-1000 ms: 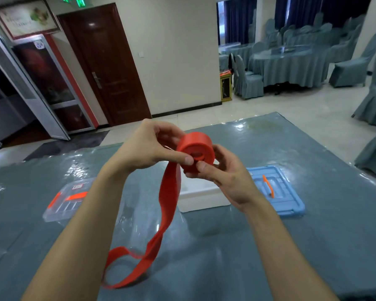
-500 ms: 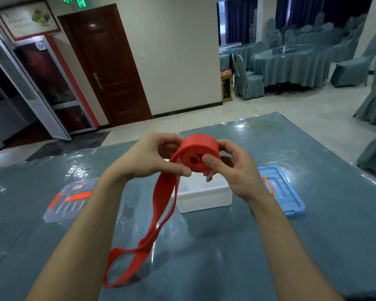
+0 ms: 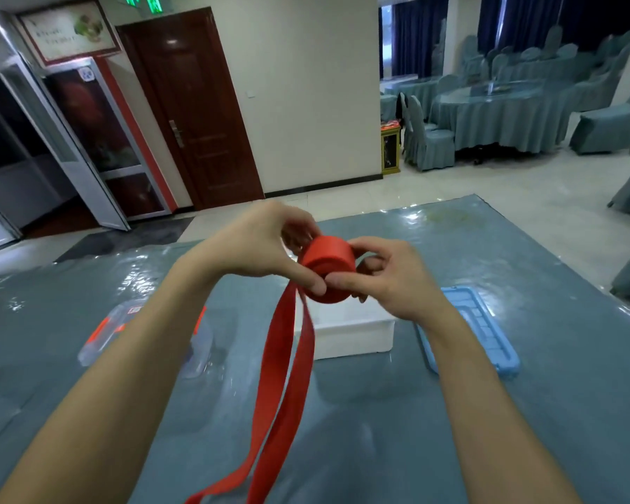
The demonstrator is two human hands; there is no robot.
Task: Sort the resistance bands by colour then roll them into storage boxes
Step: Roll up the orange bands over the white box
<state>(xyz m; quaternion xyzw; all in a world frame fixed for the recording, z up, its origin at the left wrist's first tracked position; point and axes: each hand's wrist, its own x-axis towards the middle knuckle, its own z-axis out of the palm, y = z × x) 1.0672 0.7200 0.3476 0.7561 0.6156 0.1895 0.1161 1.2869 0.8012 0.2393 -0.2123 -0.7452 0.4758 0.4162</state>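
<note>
Finding: both your hands are closed on the red resistance band roll (image 3: 326,269), held in the air above the white storage box (image 3: 353,340) and not touching it. Your left hand (image 3: 259,245) pinches the roll's left side, thumb at the front and fingers curled behind. Your right hand (image 3: 390,278) grips the other side, its thumb pressed on the near face.

Change noted: a second ago the roll's hollow face was turned towards you. It has since been rotated, so its broad outer wrap now shows on top and your thumbs cover the face. The loose tail (image 3: 284,376), which lay in a wide loop on the table (image 3: 524,394), now hangs as two straps close together and leaves the bottom of the view. How much remains unrolled cannot be told.

Assessment: winding is under way but not finished, and nothing has yet gone into the box. The blue lid (image 3: 481,332) lies just right of it.
</note>
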